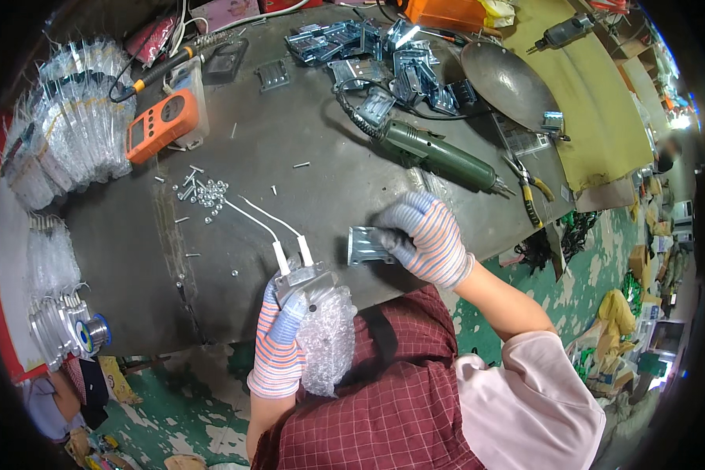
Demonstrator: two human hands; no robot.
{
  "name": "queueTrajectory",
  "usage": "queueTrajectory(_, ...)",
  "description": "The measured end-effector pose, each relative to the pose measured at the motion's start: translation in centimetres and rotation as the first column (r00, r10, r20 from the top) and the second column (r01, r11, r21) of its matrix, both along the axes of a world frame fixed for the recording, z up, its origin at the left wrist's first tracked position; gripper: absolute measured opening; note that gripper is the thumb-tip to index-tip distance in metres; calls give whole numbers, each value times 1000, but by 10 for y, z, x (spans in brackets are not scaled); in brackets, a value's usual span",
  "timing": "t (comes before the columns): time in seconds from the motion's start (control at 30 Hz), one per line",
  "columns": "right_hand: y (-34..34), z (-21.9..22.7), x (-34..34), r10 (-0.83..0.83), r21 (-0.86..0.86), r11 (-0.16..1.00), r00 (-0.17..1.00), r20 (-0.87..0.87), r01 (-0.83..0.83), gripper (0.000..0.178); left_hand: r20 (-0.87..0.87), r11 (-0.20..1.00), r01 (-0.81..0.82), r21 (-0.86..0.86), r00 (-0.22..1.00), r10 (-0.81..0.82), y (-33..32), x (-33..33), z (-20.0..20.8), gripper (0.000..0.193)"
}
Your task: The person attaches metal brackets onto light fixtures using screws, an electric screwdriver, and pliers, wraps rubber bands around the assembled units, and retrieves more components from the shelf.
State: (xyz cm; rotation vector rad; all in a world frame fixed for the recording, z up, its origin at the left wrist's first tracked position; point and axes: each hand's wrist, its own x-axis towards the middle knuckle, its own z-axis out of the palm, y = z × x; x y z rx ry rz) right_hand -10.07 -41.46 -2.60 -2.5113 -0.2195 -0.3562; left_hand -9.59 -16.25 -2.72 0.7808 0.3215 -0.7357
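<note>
Together, two hands in striped knit gloves handle metal parts at a dark grey bench [133, 258]. The left hand [282, 333] has its fingers wrapped around the silver metal end of a bubble-wrapped part [327, 337], whose two white-sleeved leads [280, 257] point away across the bench. Just beside it, the right hand [428, 239] pinches one end of a shiny, ridged metal bracket [362, 244] between thumb and fingers; whether the bracket is lifted cannot be told. The lead tips reach the edge of a heap of small silver screws and nuts [205, 196], so a sideways swing of the left hand could scatter fasteners or snag a wire. Slack bubble film might slide, letting the part twist, while the bracket, pinched at one end, may tilt and slip.
</note>
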Motion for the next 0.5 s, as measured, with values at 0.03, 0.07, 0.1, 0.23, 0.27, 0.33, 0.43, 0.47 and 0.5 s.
queueTrajectory(0.03,10,12,3,-11,154,988,1000,21,8,17,4,999,39,-17,999,-38,1,1,-1,67)
queueTrajectory(0.07,20,21,9,-11,154,988,1000,16,8,17,9,997,76,-33,997,-76,1,2,-1,69)
queueTrajectory(0.1,30,29,17,88,225,968,992,88,-106,17,6,997,73,-32,997,-73,0,2,1,69)
queueTrajectory(0.23,58,17,36,145,160,972,972,184,-175,17,37,993,111,-29,993,-110,0,0,7,71)
queueTrajectory(0.27,59,16,37,147,160,971,972,182,-177,17,25,994,108,5,994,-108,1,-1,6,72)
queueTrajectory(0.33,62,15,39,149,134,975,968,204,-179,18,42,986,161,-38,986,-160,11,-1,5,55)
queueTrajectory(0.43,62,15,39,217,69,969,949,229,-238,22,98,993,114,-5,989,-113,13,-2,0,50)
queueTrajectory(0.47,63,15,39,244,44,964,937,249,-263,24,117,997,53,62,991,-60,15,-6,-10,48)
queueTrajectory(0.5,65,15,40,251,45,962,935,251,-270,24,139,991,-12,130,990,-6,18,-8,-19,46)
